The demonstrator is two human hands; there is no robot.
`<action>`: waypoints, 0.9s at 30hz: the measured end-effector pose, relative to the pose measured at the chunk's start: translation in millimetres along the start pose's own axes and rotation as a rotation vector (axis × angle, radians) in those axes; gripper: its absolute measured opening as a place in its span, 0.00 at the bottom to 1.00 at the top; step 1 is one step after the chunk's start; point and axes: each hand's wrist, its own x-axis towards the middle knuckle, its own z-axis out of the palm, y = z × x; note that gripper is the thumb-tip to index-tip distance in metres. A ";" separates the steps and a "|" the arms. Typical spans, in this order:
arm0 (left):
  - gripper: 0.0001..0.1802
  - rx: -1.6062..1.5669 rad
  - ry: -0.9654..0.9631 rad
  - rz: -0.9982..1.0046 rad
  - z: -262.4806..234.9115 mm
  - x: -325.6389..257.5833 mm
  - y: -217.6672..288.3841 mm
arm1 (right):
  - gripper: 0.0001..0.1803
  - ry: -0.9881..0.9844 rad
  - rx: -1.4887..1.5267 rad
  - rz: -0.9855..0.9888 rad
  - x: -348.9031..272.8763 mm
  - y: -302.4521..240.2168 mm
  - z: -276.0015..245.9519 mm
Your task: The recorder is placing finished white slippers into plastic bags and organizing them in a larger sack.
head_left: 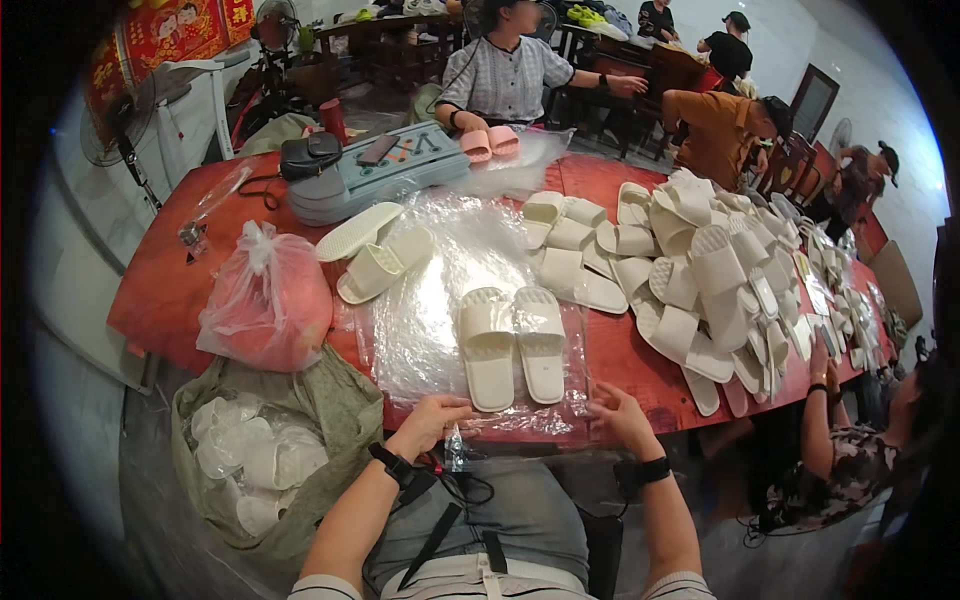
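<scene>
In front of me a pair of cream slippers (541, 345) lies side by side, toes away from me. Clear plastic bags (430, 345) are spread under and around them; whether this pair is inside one I cannot tell. My left hand (436, 422) pinches the near left edge of the clear plastic bag, close to the slippers' heels. At the near right edge of that plastic, my right hand (624, 416) has thumb and fingers closed on it. Two more cream slippers (385, 265) lie beyond, to the left, one turned sole up.
A large pile of cream slippers (700, 270) covers the red table's right side. On the left stand a tied bag (268, 305), a grey case (375, 175) and, lower, a green sack (340, 400) of bagged slippers. Across the table a person (510, 75) touches pink slippers (490, 142); others work at right.
</scene>
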 end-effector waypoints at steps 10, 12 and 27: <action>0.19 0.311 -0.105 0.127 10.5 -30.5 16.0 | 0.60 -0.303 -0.126 -0.267 -37.9 -32.6 10.7; 0.19 0.369 -0.083 0.309 7.7 -34.5 20.8 | 0.49 -0.015 -0.468 -0.453 -40.9 -38.1 16.9; 0.25 0.121 0.377 0.779 41.6 -17.4 5.7 | 0.49 0.114 -1.243 -0.708 -62.1 -7.6 47.4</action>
